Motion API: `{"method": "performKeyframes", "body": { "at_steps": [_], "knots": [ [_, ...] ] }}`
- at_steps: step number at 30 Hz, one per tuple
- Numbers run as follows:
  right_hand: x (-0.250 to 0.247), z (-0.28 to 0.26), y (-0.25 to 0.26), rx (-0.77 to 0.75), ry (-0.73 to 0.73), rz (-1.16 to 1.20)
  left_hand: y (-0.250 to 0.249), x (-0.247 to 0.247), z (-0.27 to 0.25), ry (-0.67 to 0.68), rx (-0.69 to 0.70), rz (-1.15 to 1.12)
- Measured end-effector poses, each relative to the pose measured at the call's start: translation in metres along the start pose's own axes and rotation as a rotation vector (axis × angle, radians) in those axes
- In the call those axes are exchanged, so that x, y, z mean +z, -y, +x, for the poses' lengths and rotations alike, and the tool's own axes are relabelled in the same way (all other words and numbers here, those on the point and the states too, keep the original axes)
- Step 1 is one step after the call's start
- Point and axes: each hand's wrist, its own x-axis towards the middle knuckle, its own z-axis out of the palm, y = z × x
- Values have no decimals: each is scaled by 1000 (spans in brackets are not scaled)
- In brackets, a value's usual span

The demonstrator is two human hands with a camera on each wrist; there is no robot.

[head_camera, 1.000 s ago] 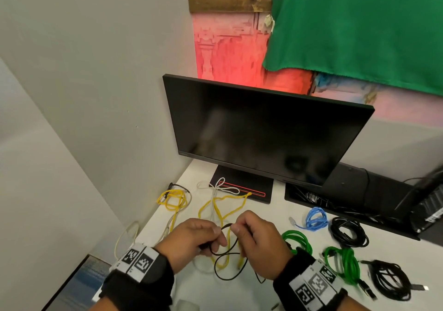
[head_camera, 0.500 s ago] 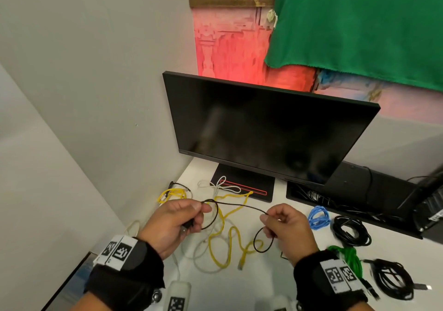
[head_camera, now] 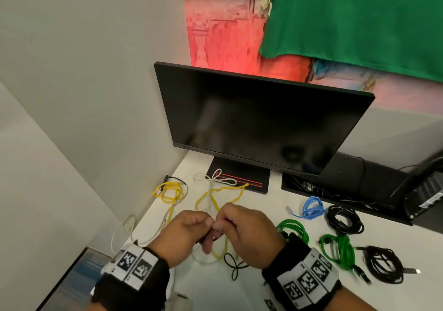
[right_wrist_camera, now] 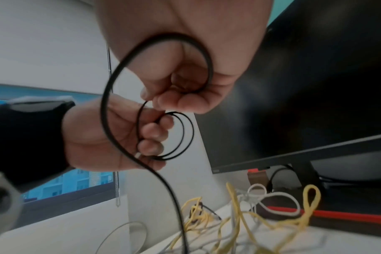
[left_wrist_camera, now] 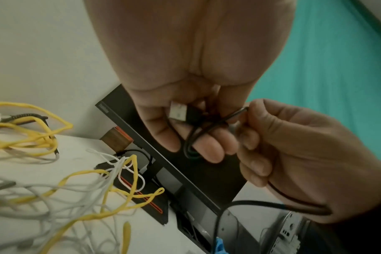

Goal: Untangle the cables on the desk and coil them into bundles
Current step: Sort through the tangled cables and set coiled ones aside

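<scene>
My two hands meet above the white desk [head_camera: 263,289]. My left hand [head_camera: 185,235] holds small loops of a thin black USB cable [left_wrist_camera: 192,135] with its silver plug [left_wrist_camera: 177,112] against the fingers. My right hand [head_camera: 247,235] pinches the same black cable [right_wrist_camera: 118,80] right beside the left hand's fingers; its slack [head_camera: 233,266] hangs to the desk below. Under the hands lies a tangle of yellow cable [head_camera: 217,201] and white cable [head_camera: 214,179]. A second yellow cable [head_camera: 169,190] lies bunched at the left.
A black monitor [head_camera: 259,123] stands behind on its base [head_camera: 239,177]. At the right lie bundled cables: blue [head_camera: 311,207], two green [head_camera: 292,229] [head_camera: 338,248], two black [head_camera: 345,219] [head_camera: 383,266]. A grey wall [head_camera: 84,95] closes the left side.
My hands were spread apart with the black cable stretched between them; now they are together again, the right hand bringing another length of cable to the left hand's loops.
</scene>
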Motion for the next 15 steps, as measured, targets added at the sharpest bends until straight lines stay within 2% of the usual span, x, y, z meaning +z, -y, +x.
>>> {"method": "performKeyframes", "body": {
  "at_steps": [3,7,10,15],
  "knots": [
    [-8,5,-10,65,-24,68,0,-1,-3,-30,-40,-251],
    [3,1,-15,43,74,308,-5,5,1,-42,-28,-248],
    [8,1,-19,31,30,248,-6,9,5,-71,-16,-290],
    [7,3,-27,43,5,213,-3,5,1,-9,-59,-381]
  ]
}}
